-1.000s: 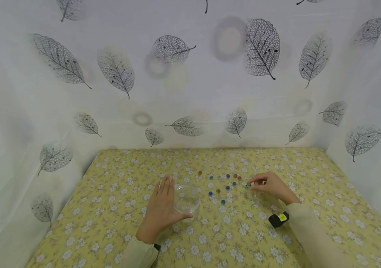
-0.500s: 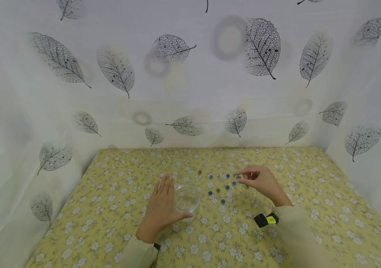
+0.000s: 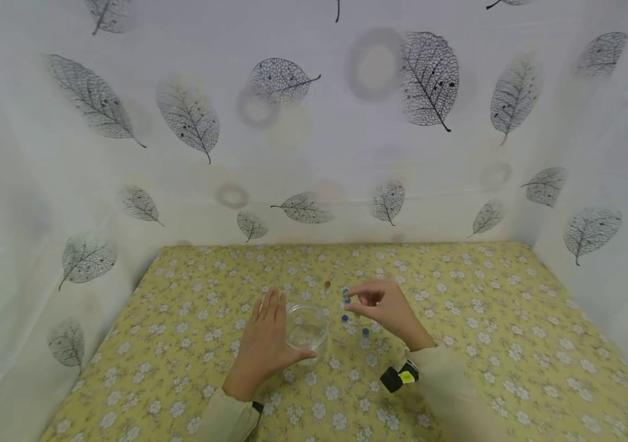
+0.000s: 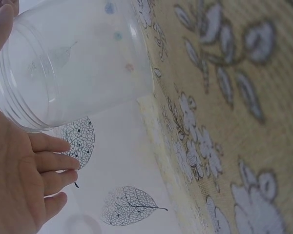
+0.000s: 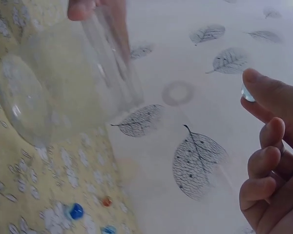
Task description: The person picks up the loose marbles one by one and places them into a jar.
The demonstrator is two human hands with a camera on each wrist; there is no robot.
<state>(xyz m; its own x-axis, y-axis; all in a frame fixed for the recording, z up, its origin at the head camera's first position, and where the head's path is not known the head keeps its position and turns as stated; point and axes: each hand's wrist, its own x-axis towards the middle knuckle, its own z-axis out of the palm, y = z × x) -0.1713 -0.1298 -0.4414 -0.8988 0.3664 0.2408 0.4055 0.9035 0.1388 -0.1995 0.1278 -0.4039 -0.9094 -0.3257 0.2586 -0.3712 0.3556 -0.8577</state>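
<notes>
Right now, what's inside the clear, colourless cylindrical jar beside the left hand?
Nothing shows inside the jar; yellow cloth with white flowers shows through it. In the head view, the person's left hand covers part of its side, hiding whatever is behind.

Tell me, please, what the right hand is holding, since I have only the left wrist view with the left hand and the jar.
Observer: The right hand pinches a pale blue marble, small and translucent.
Operator: Thank you; is that hand touching the jar?
Observer: No, the head view shows it to the right of the jar, apart from it.
Operator: Could you also say whether anything shows beside the right sleeve?
Observer: Yes, a black device with a yellow-green label shows next to the cuff.
</notes>
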